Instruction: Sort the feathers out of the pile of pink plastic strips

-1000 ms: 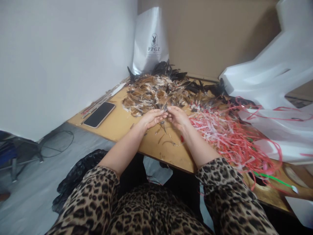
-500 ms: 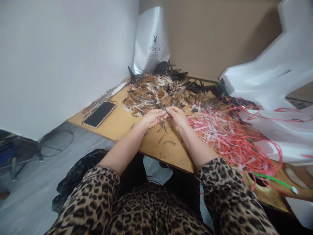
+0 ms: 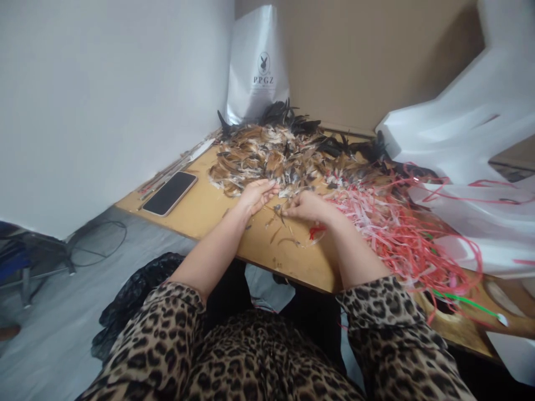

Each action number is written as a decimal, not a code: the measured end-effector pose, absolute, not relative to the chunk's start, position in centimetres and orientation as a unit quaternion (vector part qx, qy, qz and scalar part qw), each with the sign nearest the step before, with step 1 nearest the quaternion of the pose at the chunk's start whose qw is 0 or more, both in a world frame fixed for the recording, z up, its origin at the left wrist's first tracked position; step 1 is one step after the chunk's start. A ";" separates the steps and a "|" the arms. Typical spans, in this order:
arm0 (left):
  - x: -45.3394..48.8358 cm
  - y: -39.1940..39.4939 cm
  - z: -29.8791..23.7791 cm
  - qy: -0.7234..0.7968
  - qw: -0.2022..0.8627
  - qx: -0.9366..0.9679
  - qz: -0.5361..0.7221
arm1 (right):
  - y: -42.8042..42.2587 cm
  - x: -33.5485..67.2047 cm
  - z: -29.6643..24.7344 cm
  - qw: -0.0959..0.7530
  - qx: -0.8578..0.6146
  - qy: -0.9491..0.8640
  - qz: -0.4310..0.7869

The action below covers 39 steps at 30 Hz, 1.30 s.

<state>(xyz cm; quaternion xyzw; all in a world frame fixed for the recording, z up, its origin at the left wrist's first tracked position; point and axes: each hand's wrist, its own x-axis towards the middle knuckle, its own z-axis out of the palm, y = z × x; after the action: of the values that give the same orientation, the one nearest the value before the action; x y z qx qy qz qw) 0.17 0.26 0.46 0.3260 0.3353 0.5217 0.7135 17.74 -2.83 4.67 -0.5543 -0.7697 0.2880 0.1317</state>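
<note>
A wide heap of brown, white and black feathers point(image 3: 246, 159) lies across the table. My left hand point(image 3: 259, 197) is at the heap's front edge, thumb and fingertips pinched together; whatever is between them is too small to make out. Lower and to its right is my right hand point(image 3: 308, 206), closed in a pinch just over the tabletop, its held thing also unclear. Below the hands lie loose feather scraps point(image 3: 278, 236). A small red piece point(image 3: 316, 229) sits below my right hand, next to a thin pale strand.
Tangled red and pale ribbons point(image 3: 388, 239) spread over the right of the wooden table point(image 3: 196, 200). A phone point(image 3: 169, 193) lies at the left. Behind the feathers stands a white bag point(image 3: 259, 72); white plastic sheeting point(image 3: 451, 128) rises at the right.
My hands, together before, have moved apart. The left went slightly up towards the heap; the right moved down and right. The red piece and pale strand now show beneath the right hand.
</note>
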 end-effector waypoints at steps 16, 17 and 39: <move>0.1 0.3 0.4 0.335 0.717 0.329 0.515 | -2.0 18.0 4.0 0.310 -0.558 -0.646 0.418; 0.1 0.3 0.4 0.335 0.718 0.327 0.515 | -2.0 18.1 4.1 0.306 -0.556 -0.651 0.417; 0.0 0.3 0.3 0.328 0.731 0.326 0.502 | -1.8 17.0 3.5 0.438 -0.485 -0.529 0.542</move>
<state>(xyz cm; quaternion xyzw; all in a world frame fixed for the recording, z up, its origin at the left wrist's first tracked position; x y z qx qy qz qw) 0.04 0.31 0.33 0.3259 0.3282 0.5022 0.7307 17.03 -1.76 3.47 -0.4852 -0.5288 0.5415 0.4377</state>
